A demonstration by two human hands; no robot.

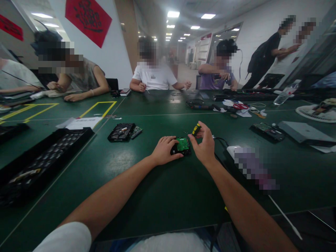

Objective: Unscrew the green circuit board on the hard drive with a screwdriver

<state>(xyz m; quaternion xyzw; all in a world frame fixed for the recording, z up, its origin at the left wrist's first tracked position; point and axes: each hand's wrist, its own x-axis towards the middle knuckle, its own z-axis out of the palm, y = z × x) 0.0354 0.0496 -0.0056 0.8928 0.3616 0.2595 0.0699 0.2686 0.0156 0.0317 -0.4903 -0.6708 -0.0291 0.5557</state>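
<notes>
A small hard drive with a green circuit board (183, 144) lies flat on the dark green table (147, 196). My left hand (164, 151) grips it from the left, fingers over its far edge and thumb along the near one. Just right of the drive, my right hand (207, 146) pinches a screwdriver with a yellow and black handle (196, 129) between thumb and fingers. The handle is tilted; its shaft and tip are too small to make out. Tiny specks, perhaps screws, lie beyond the drive.
To the left are an opened black drive casing (121, 132), a loose circuit board (137, 132) and a long black tray (47, 157). Right are a phone on a cable (252, 168), another drive (267, 132) and a grey box (306, 133). Several people sit across the table.
</notes>
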